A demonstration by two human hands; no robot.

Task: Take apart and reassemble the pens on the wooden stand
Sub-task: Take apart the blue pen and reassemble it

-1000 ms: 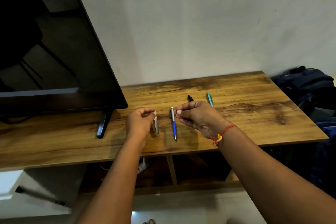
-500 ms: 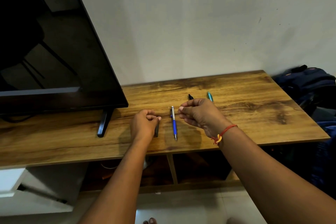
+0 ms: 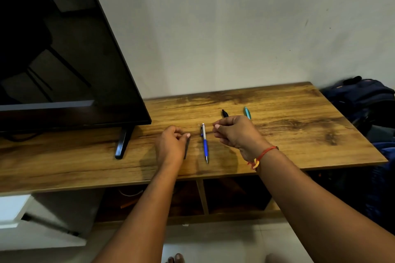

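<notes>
The blue pen (image 3: 205, 144) lies on the wooden stand (image 3: 288, 134) between the hands, the left hand (image 3: 171, 146) at its nine o'clock curled around a dark pen piece (image 3: 187, 147), the right hand (image 3: 237, 131) at its two o'clock pinched shut, contents unclear, hiding part of a black pen (image 3: 224, 112) and a teal pen (image 3: 247, 112).
</notes>
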